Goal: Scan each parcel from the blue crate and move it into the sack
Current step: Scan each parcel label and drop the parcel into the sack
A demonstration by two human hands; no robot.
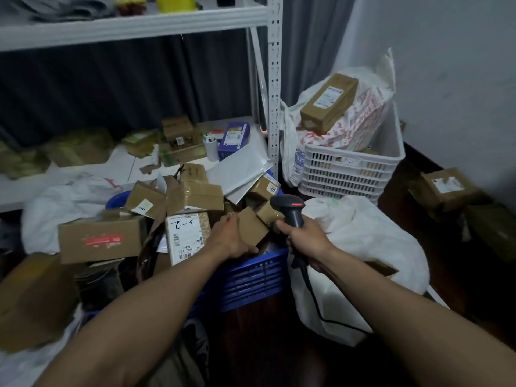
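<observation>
1. The small brown parcel (251,226) sits at centre frame, in the near right corner of the blue crate (251,277). It's gripped by the left hand (233,238), with the fingers curled over its upper edge and the thumb tucked in along the lower edge.
2. The scanner (289,206) is held in the right hand (305,237), with the fingers wrapped snugly round the handle. Its head is just beside the parcel and a red light shows on top. Whether the trigger is pressed can't be told.
3. No label can be seen on the parcel's visible face. It probably needs to be lifted clear of the pile and turned until a barcode is presented squarely to the scanner head.
4. The heap is loosely stacked, and the box marked "3-2" (185,236) leans just left of the hand. A straight upward lift is advised so nothing gets dragged over the rim.
5. The cable (315,300) hangs down across the front of the white sack (363,241). It's best kept out of the parcel's path.
6. The sack is slumped right of centre, just beside the crate. Its opening can't be clearly made out, so it should be found before the drop is made.
</observation>
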